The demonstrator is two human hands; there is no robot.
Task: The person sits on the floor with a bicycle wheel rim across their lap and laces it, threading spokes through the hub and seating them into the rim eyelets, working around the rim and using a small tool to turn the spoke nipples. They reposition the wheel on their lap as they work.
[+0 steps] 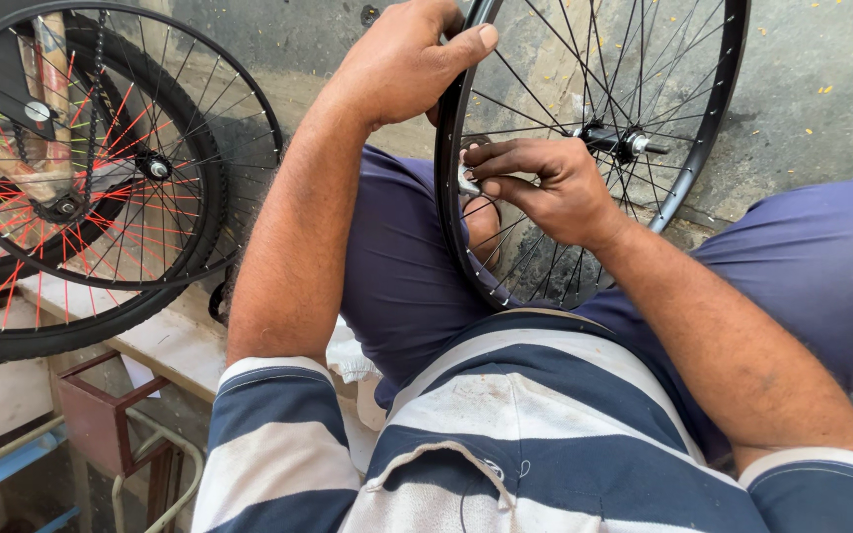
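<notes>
Outdoors, seemingly, over grey concrete floor (812,109), the left hand (402,64) grips a black rim (451,188); the right hand (550,188) pinches a spoke nipple (468,183).

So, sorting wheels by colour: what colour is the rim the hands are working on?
Black, with thin dark spokes; the rim shows best in the head view, gripped by the left hand.

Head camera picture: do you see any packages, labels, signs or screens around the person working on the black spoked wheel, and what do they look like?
None that can be made out: no package, sign or screen.
Nearest likeness: a small pale slip by the reddish-brown metal box frame, lower left; too small to tell if it is a label.
The left hand grips the black spoked bicycle rim; the right hand pinches a small silvery tool.
</notes>
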